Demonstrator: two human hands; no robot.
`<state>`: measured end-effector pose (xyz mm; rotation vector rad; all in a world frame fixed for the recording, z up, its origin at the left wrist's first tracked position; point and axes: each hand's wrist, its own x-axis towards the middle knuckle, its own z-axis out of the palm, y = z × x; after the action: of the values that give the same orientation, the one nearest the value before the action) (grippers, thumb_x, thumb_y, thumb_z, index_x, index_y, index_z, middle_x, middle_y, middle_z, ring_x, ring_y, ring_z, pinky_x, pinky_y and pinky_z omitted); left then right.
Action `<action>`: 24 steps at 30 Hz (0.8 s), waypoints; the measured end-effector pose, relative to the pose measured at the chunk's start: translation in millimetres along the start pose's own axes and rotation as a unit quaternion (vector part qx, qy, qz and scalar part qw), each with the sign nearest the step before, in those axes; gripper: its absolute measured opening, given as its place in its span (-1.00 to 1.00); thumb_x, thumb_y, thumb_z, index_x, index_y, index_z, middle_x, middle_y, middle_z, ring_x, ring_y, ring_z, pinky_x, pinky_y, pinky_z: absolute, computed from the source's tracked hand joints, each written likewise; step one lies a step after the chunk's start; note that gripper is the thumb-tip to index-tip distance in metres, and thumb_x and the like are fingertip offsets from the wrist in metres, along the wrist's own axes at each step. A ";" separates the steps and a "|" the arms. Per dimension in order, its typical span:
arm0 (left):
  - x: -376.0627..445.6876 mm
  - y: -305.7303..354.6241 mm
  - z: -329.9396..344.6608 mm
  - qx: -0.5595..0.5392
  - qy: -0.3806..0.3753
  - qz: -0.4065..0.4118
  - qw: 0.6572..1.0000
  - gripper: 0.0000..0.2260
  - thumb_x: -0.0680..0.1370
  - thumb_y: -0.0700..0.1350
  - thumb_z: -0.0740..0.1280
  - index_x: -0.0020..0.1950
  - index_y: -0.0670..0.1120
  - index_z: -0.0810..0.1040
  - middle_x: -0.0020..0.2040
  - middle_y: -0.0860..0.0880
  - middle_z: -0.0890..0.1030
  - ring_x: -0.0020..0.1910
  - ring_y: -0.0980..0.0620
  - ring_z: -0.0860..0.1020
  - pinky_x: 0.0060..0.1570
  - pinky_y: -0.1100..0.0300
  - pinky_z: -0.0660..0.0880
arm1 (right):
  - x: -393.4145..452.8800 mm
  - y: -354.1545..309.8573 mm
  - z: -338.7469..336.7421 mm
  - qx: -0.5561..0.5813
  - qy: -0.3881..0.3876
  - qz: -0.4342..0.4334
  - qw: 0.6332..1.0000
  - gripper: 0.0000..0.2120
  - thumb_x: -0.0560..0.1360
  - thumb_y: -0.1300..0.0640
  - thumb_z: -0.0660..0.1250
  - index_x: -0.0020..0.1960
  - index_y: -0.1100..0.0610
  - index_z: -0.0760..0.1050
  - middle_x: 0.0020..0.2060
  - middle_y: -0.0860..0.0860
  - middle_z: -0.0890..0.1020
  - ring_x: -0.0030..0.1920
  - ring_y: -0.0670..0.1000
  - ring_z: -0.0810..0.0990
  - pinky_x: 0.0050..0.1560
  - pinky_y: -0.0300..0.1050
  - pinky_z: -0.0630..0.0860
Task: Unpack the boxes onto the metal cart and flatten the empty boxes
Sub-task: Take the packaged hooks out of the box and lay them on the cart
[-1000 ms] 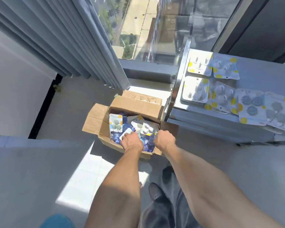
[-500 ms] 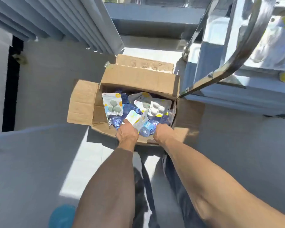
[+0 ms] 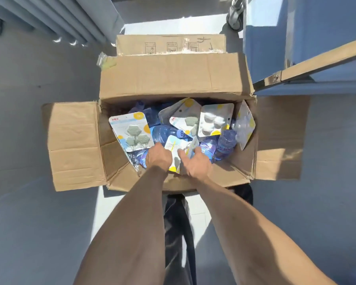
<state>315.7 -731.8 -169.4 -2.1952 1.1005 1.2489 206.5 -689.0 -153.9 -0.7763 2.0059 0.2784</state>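
A white card pack [image 3: 176, 150] lies at the near edge of the open box [image 3: 173, 79], on top of blue bottles [image 3: 224, 145] and other blister packs — one with grey hooks [image 3: 135, 131] at the left, one with white pieces [image 3: 214, 120] at the right. The left hand [image 3: 158, 156] curls over the pack's left edge, its grip seemingly holding the card, though the fingertips are hidden. The right hand [image 3: 195, 161] rests against the pack's right side, fingers spread and mostly straight, holding nothing. The box sits on the floor with all flaps [image 3: 74, 145] folded out, still well filled; the metal cart [image 3: 308, 64] stands just beside it at the upper right. The step in hand looks like lifting this pack out. Done well, both hands would pinch it by its stiff card edges, draw it straight up clear of the bottles so nothing snags, and gather neighbouring packs in one load — fewer trips to the cart.
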 end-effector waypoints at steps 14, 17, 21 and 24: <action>-18.5 -14.1 42.8 -0.158 -0.167 -0.007 0.973 -0.80 0.57 -0.26 0.22 0.06 -0.28 0.62 0.11 -0.26 0.62 0.12 -0.22 0.57 0.00 0.05 0.49 | -5.9 50.9 -2.5 -0.057 0.175 0.063 0.981 -0.18 0.51 0.27 0.25 0.60 -0.06 -0.12 0.08 0.15 0.40 -0.20 0.16 0.54 -0.13 0.01 0.50; -20.9 -11.2 54.5 -0.164 -0.155 0.014 0.974 -0.79 0.57 -0.23 0.25 0.10 -0.28 0.61 0.07 -0.24 0.65 0.04 -0.19 0.62 -0.10 0.10 0.52 | -3.9 57.4 4.4 -0.181 0.150 0.023 0.972 -0.27 0.54 0.32 0.20 0.58 -0.07 -0.02 0.29 0.21 0.31 0.07 0.15 0.46 0.05 -0.01 0.39; -1.4 -25.6 84.0 -0.241 -0.143 0.005 0.960 -0.80 0.29 -0.14 0.20 -0.21 -0.13 0.59 -0.21 -0.24 0.62 -0.18 -0.24 0.61 -0.10 -0.05 0.61 | -3.1 54.6 14.4 -0.258 0.126 -0.039 0.957 -0.60 0.60 0.25 0.08 0.43 0.15 0.29 0.51 0.21 0.16 0.45 0.19 0.22 0.29 0.08 0.30; -2.9 -25.3 82.0 -0.278 -0.145 -0.009 0.950 -0.83 0.22 -0.17 0.18 -0.31 -0.14 0.54 -0.36 -0.17 0.52 -0.36 -0.09 0.48 -0.26 -0.07 0.48 | 1.5 47.6 7.6 -0.236 0.097 -0.041 0.966 -0.65 0.60 0.23 0.09 0.37 0.17 0.34 0.34 0.17 0.36 0.25 0.15 0.44 0.06 0.01 0.45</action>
<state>290.1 -661.6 -211.7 -2.2716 0.6607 1.9872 181.6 -649.1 -164.4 -1.2216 2.1096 0.6694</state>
